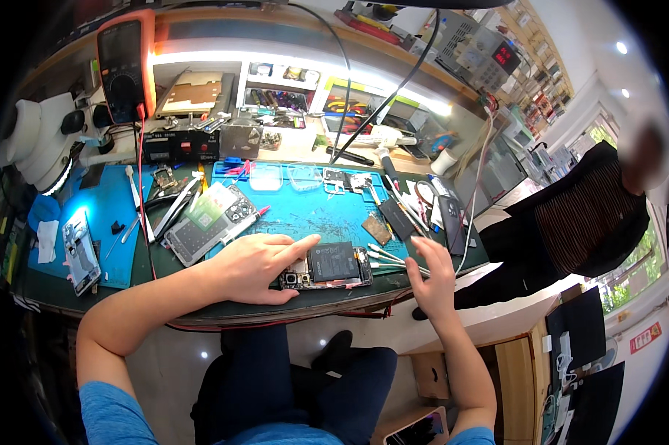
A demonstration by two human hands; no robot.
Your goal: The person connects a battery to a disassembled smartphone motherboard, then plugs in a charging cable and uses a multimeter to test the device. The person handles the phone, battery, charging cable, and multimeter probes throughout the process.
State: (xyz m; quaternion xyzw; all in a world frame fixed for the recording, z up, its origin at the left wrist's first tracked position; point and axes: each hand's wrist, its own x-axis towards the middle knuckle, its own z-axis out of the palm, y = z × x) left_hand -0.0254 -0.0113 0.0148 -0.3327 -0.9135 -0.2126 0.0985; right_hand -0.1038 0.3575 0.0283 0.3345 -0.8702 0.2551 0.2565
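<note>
An opened smartphone (334,264) lies at the front edge of the bench, its black battery and camera module exposed. My left hand (254,268) grips its left end, the index finger along the upper edge and the thumb at the lower edge. My right hand (433,280) hovers to the right of the phone, with thumb and fingers apart and nothing visible between them. Just left of that hand is a bundle of white-tipped cables (385,258). Behind them lie a loose black battery (397,218) and a small brownish plate (376,229).
A blue work mat (290,211) covers the bench. Left are a phone back panel (210,222), tweezers (136,196), another opened phone (81,251) and a white microscope (41,144). An orange multimeter (124,67) stands behind. A person (572,208) stands at the right.
</note>
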